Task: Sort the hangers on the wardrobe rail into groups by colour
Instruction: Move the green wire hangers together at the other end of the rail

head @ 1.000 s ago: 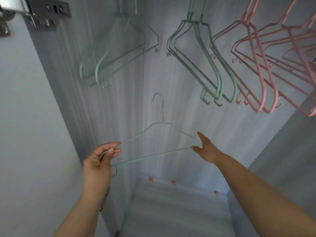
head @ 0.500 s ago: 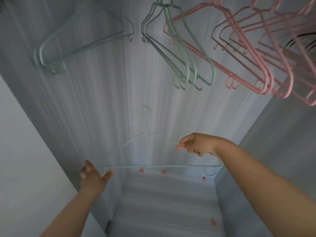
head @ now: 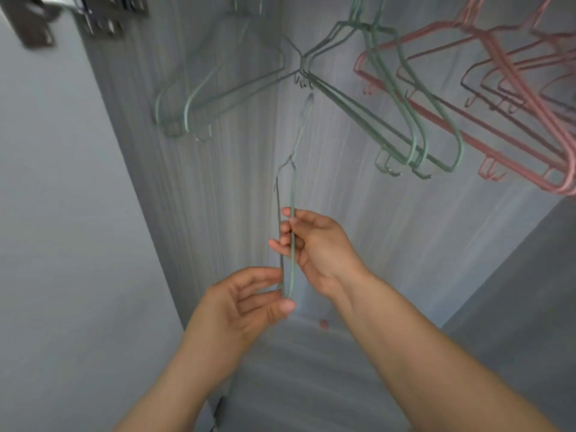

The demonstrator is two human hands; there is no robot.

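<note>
The thin green wire hanger [head: 292,188] is off the rail and in the person's hands, hanging in the air below and a little left of the middle bunch of green hangers [head: 402,107]. Its hook is tipped up just under that bunch's near ends. A moment ago it faced us flat with the hands spread to its two ends. It is now turned edge-on, a narrow loop, with the hands drawn close together. I'd say it is being lined up to hang with the greens.

The right hand [head: 318,247] pinches the wire partway down between thumb and fingertips. The left hand [head: 243,304] curls round the lowest bend, thumb pressed against it.

The wire is slim, smooth and coated. The hangers in the bunch are thicker, with rounded shoulders and small notched hooks. Left of the bunch hang two more green hangers [head: 199,101]. To its right are the pink hangers [head: 514,98], overlapping it. Behind is a grey streaked panel [head: 218,198].
</note>
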